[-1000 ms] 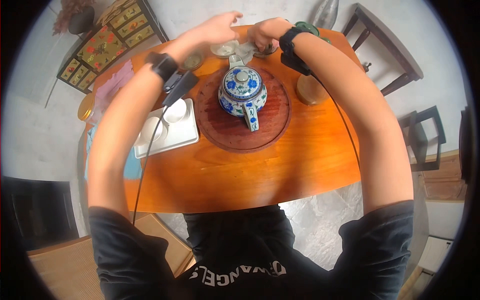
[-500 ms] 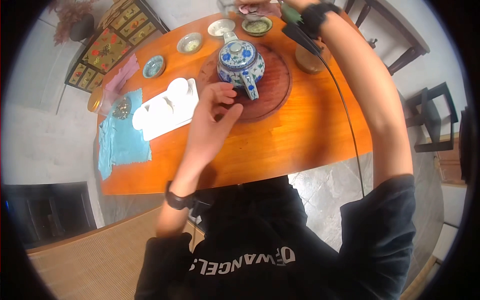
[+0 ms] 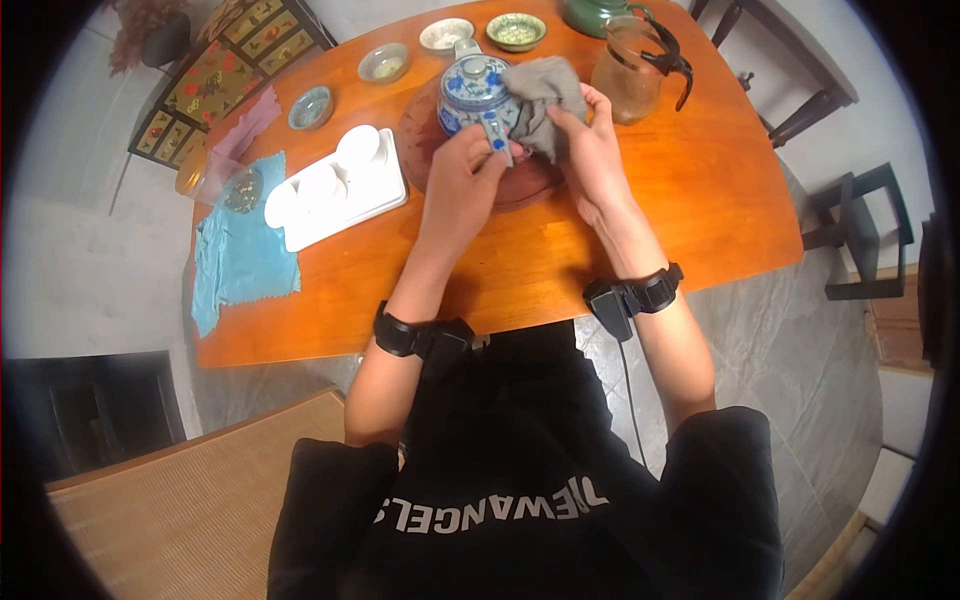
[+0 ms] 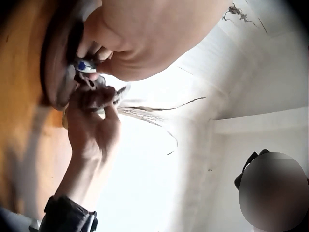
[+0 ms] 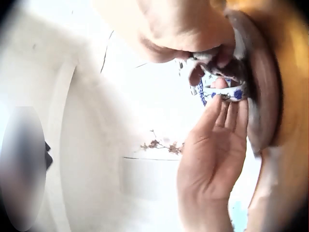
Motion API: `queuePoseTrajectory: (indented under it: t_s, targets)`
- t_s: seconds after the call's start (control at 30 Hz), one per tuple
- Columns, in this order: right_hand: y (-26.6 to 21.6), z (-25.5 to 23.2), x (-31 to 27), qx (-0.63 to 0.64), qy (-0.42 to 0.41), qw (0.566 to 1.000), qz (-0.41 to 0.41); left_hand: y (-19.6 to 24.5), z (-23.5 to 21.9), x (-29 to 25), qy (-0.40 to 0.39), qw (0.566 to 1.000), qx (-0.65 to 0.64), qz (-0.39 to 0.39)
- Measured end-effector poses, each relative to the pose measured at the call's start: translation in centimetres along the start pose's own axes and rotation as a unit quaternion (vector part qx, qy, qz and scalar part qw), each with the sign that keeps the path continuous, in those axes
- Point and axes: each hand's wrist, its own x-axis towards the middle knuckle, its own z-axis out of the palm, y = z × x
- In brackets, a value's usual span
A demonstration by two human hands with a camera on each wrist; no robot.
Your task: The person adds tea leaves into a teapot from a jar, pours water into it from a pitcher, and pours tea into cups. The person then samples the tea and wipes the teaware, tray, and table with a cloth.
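Observation:
A blue-and-white floral teapot (image 3: 470, 92) sits on a round dark-red wooden board (image 3: 424, 140), its handle toward me. My left hand (image 3: 462, 185) holds that handle (image 5: 224, 93), with thumb and fingers around it. From the right, my right hand (image 3: 598, 160) grips a crumpled grey cloth (image 3: 545, 100) against the teapot's side, next to the handle. In the left wrist view, the right hand (image 4: 94, 130) reaches up below the handle. The cloth covers part of the teapot's right side.
To the right stands a glass pitcher (image 3: 628, 85) with a dark handle, near a green teapot (image 3: 600, 14). Small bowls (image 3: 384, 64) line the far side. At left are a white tray (image 3: 375, 195) with white cups, a blue cloth (image 3: 255, 255) and a jar (image 3: 205, 178).
My left hand drew back from the far edge and took hold of the teapot's handle. The right hand came back from the far edge with the grey cloth to the teapot's right side.

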Motion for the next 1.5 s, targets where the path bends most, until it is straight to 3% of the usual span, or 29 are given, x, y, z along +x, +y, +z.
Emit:
queuePoseTrajectory:
  t_s: [0.03, 0.1, 0.27, 0.33, 0.4, 0.43, 0.47, 0.5, 0.53, 0.57, 0.63, 0.7, 0.77, 0.8, 0.83, 0.9, 0.93, 0.97, 1.03, 1.1, 1.13, 1.17, 1.2, 1.23, 1.27, 1.3, 1.37, 1.43, 1.5]
  targets:
    - [-0.4, 0.0, -0.6, 0.134, 0.012, 0.989, 0.062, 0.6, -0.3, -0.1, -0.002, 0.999, 0.036, -0.004]
    - [0.8, 0.3, -0.9, 0.141, 0.025, 0.990, 0.003, 2.3, -0.8, -1.9, 0.002, 0.999, 0.048, 0.011]
    - [0.5, 1.1, -2.0, 0.114, -0.168, 0.977, -0.065, 7.5, -2.3, -8.5, -0.054, 0.993, 0.056, -0.091]
    - [0.9, 1.1, -1.7, 0.110, -0.211, 0.969, -0.066, 8.3, -3.3, -10.7, -0.084, 0.988, -0.037, -0.122]
    - [0.7, 1.9, -2.3, 0.314, -0.227, 0.912, 0.138, 9.4, -3.3, -12.1, -0.080, 0.987, -0.039, -0.136]
    - [0.6, 2.3, -3.1, 0.315, -0.228, 0.911, 0.138, 9.7, -3.2, -12.6, -0.077, 0.986, -0.044, -0.144]
    - [0.4, 2.7, -4.4, 0.382, -0.187, 0.878, 0.220, 9.6, -3.1, -12.9, -0.067, 0.988, -0.045, -0.131]
    - [0.3, 2.9, -5.7, 0.443, -0.143, 0.833, 0.299, 9.5, -2.8, -13.1, -0.065, 0.988, -0.047, -0.128]
    - [1.2, 3.2, -6.8, 0.541, -0.193, 0.770, 0.277, 9.4, -2.5, -13.3, -0.036, 0.992, -0.023, -0.120]
    - [1.6, 3.3, -8.0, 0.540, -0.195, 0.770, 0.278, 9.4, -2.4, -13.5, -0.008, 0.994, 0.001, -0.113]
    - [-1.3, 4.7, -10.0, 0.484, -0.022, 0.853, 0.196, 9.8, -2.6, -14.2, -0.012, 0.993, -0.006, -0.115]
    - [-1.3, 4.9, -10.2, 0.499, -0.016, 0.850, 0.171, 10.4, -2.7, -14.7, -0.018, 0.992, -0.012, -0.121]
    - [0.9, 4.3, -10.1, 0.625, -0.218, 0.732, 0.160, 10.9, -2.3, -15.1, -0.030, 0.993, 0.016, -0.116]
    - [-0.1, 4.8, -11.0, 0.541, -0.128, 0.801, 0.222, 11.1, -2.0, -15.1, -0.002, 0.993, 0.019, -0.115]
    - [0.1, 4.6, -11.3, 0.542, -0.127, 0.800, 0.224, 11.1, -2.0, -15.1, -0.001, 0.993, 0.020, -0.118]
    - [0.3, 4.0, -11.5, 0.599, -0.300, 0.714, 0.204, 10.9, -2.0, -14.9, 0.037, 0.997, 0.017, -0.063]
    - [-3.2, 4.6, -12.2, 0.535, -0.161, 0.796, 0.232, 10.9, -2.1, -15.0, 0.040, 0.997, 0.015, -0.064]
    - [-3.9, 5.1, -12.0, 0.533, -0.163, 0.796, 0.234, 10.9, -2.3, -15.1, 0.025, 0.997, -0.009, -0.072]
    - [-4.4, 5.7, -11.4, 0.481, -0.021, 0.864, 0.148, 10.9, -2.4, -15.5, 0.013, 0.996, -0.034, -0.079]
    - [-2.1, 4.6, -10.8, 0.529, -0.085, 0.834, 0.128, 11.1, -2.2, -15.8, -0.028, 0.995, -0.041, -0.088]
    - [-1.1, 4.0, -10.9, 0.572, -0.170, 0.781, 0.187, 10.8, -1.8, -15.7, -0.013, 0.996, -0.017, -0.090]
    - [0.1, 3.7, -11.0, 0.607, -0.251, 0.715, 0.240, 10.8, -1.5, -15.8, -0.013, 0.996, -0.016, -0.092]
    - [2.1, 3.7, -10.2, 0.655, -0.450, 0.583, 0.169, 10.7, -1.3, -15.7, 0.025, 0.996, -0.027, -0.083]
    - [0.5, 4.3, -11.1, 0.655, -0.448, 0.585, 0.167, 10.6, -1.2, -15.6, 0.063, 0.995, -0.039, -0.073]
    - [-1.7, 5.1, -13.1, 0.547, -0.256, 0.785, 0.138, 10.6, -1.2, -15.5, 0.061, 0.995, -0.041, -0.074]
    - [-3.0, 5.6, -14.2, 0.390, -0.041, 0.915, 0.096, 10.7, -1.3, -15.5, 0.067, 0.994, -0.042, -0.074]
    - [-2.0, 5.4, -13.1, 0.382, -0.006, 0.922, 0.069, 11.1, -1.5, -15.5, 0.071, 0.994, -0.045, -0.072]
    - [-0.3, 4.7, -12.4, 0.045, -0.013, 0.986, -0.163, 11.8, -1.7, -15.5, 0.031, 0.995, 0.013, -0.096]
    - [-0.1, 4.5, -12.9, 0.067, -0.036, 0.972, -0.220, 11.4, -2.0, -15.6, 0.046, 0.994, 0.034, -0.088]
